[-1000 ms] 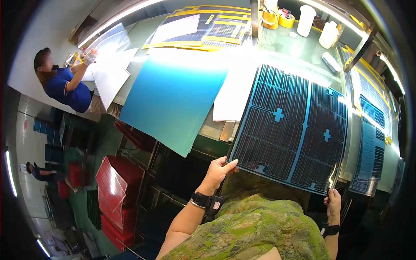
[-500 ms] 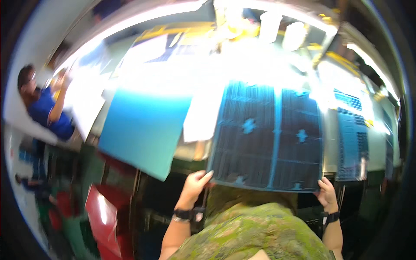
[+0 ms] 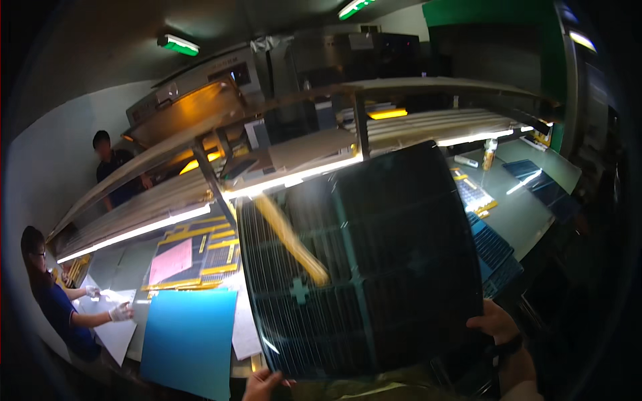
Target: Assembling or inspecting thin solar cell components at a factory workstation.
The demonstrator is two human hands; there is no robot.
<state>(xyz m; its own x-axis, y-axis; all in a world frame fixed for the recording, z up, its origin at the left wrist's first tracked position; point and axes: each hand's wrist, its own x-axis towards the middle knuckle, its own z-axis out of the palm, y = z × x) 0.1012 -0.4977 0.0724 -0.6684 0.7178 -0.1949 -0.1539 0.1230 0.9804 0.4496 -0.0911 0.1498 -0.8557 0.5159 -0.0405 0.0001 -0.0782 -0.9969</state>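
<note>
A large dark glossy sheet (image 3: 408, 267) fills the middle of the view, raised and tilted up in front of me. Fine lines run across it, with pale bands and a small cross-shaped mark between them, and an orange streak of reflected light. Closed on its lower left corner is my left hand (image 3: 262, 385), partly cut off by the lower edge of the picture. My right hand (image 3: 496, 321) grips the sheet's right edge near the bottom. The fingers behind the sheet are hidden. To its left lies a plain blue sheet (image 3: 189, 337) on the worktable.
A gloved co-worker (image 3: 57, 304) stands at the left by a white sheet (image 3: 110, 327); another person (image 3: 115, 170) is behind the shelf (image 3: 281, 103). Lamps (image 3: 137, 234) glow beneath it. A pink sheet (image 3: 170, 260), patterned blue panels (image 3: 491, 250) and a bottle (image 3: 490, 154) rest on the table.
The dark sheet has gone from lying low over the table to raised and tilted, still in both hands. My view has swung up, showing the shelf and ceiling. The co-worker's hands are lower.
</note>
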